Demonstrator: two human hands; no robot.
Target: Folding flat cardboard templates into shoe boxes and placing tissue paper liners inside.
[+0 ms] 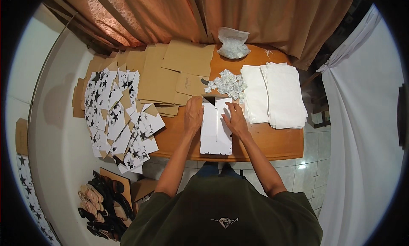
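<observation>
A white cardboard box [208, 133], printed with a few black stars at its near edge, lies in front of me on the wooden table [272, 146]. Its white panels meet along the middle, and a dark gap shows at the far end. My left hand [194, 114] is closed on the box's far left edge, its fingertips partly hidden. Over the far right side, my right hand [237, 119] rests against the white panel with thumb and fingers apart.
Star-printed white card pieces [115, 118] and flat brown cardboard sheets [159, 75] cover the left side. Small clear packets [228, 83] are heaped beyond the box, before a plastic bag [233, 44]. White sheet stacks [285, 95] lie right. Shoes [104, 199] stand below left.
</observation>
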